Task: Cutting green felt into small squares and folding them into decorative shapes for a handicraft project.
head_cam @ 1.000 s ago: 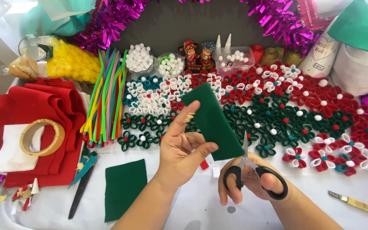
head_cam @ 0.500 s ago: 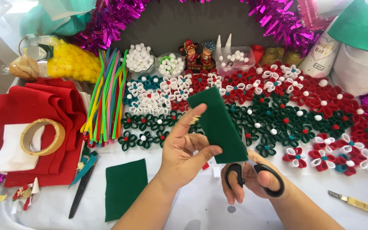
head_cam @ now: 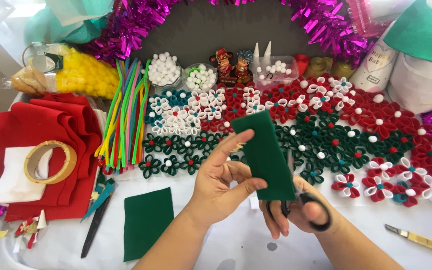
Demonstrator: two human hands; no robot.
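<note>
My left hand (head_cam: 221, 182) pinches a dark green felt strip (head_cam: 265, 154) between thumb and fingers and holds it upright over the table. My right hand (head_cam: 296, 212) grips black-handled scissors (head_cam: 308, 210) just under the strip's lower right edge; the blades are hidden behind the felt. A second green felt piece (head_cam: 146, 222) lies flat on the white table to the left of my left forearm.
Many red, white and green felt flowers (head_cam: 326, 130) cover the table behind my hands. Red felt (head_cam: 41, 135) with a tape roll (head_cam: 48, 161), coloured pipe cleaners (head_cam: 126, 112), pom-pom tubs (head_cam: 163, 70), purple tinsel (head_cam: 141, 20) and a yellow craft knife (head_cam: 421, 241) lie around.
The green strip has turned more upright and shifted right. My right hand with the scissors has moved left, up under the strip.
</note>
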